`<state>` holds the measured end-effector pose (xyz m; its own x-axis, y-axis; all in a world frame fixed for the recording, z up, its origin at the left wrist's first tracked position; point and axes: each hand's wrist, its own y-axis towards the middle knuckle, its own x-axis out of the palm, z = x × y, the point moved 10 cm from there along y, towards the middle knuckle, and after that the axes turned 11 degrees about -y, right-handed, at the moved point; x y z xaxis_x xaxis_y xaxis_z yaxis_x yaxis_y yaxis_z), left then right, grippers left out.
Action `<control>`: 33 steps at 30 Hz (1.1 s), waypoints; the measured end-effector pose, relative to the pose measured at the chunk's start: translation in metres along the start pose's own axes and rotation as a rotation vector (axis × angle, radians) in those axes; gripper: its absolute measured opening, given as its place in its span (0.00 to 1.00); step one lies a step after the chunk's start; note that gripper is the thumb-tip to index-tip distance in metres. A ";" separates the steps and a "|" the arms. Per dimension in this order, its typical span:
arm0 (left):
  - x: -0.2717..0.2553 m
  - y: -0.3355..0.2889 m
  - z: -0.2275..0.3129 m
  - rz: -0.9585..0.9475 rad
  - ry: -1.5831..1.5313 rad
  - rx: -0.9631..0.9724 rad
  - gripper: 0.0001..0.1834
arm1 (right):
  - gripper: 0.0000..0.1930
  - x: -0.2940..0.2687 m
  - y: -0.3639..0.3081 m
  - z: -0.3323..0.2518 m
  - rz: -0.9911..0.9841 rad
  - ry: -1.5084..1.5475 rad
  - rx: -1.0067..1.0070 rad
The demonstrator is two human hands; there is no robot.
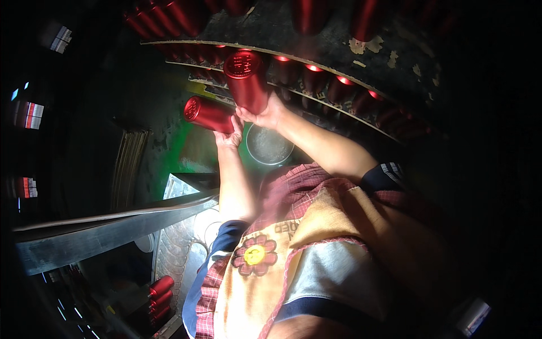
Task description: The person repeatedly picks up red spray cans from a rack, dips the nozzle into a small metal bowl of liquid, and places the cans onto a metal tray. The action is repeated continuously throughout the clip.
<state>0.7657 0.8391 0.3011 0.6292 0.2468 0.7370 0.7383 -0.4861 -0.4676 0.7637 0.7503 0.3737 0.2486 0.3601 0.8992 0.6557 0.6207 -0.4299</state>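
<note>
My right hand (266, 114) is wrapped round the lower part of a shiny red metal cylinder (248, 85), held tilted with its marked round end up, beside the edge of a shelf. My left hand (230, 135) grips a second red metal cylinder (210, 115), which lies nearly sideways with its marked end to the left. The two hands are close together, and the fingers behind the cylinders are partly hidden. Below them stands a round pale container (270, 144); what is in it is unclear.
Curved-looking dark shelves (333, 42) with peeling patches stretch across the top, carrying rows of similar red cylinders (344, 87). A metal beam (113, 229) crosses at left. More red cylinders (161, 299) sit at the lower left. Stacked thin boards (130, 169) stand at left.
</note>
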 end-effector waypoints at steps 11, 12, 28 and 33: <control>-0.013 0.005 0.008 0.031 0.025 -0.009 0.29 | 0.29 0.028 -0.011 0.010 -0.127 0.009 -0.007; -0.012 0.005 0.010 0.013 0.050 0.013 0.29 | 0.28 0.025 -0.012 0.008 -0.093 -0.012 -0.035; 0.338 -0.100 -0.171 -0.817 1.655 1.172 0.19 | 0.22 0.128 -0.508 -0.234 0.580 -1.408 -1.364; 0.361 -0.066 -0.281 -0.935 2.184 1.436 0.21 | 0.21 0.143 -0.504 -0.270 1.098 -1.983 -1.438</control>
<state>0.8761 0.7247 0.7355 0.0803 -0.9449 -0.3172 0.6859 -0.1785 0.7055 0.6609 0.3010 0.7415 0.5868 0.3885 -0.7104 0.8097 -0.2728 0.5196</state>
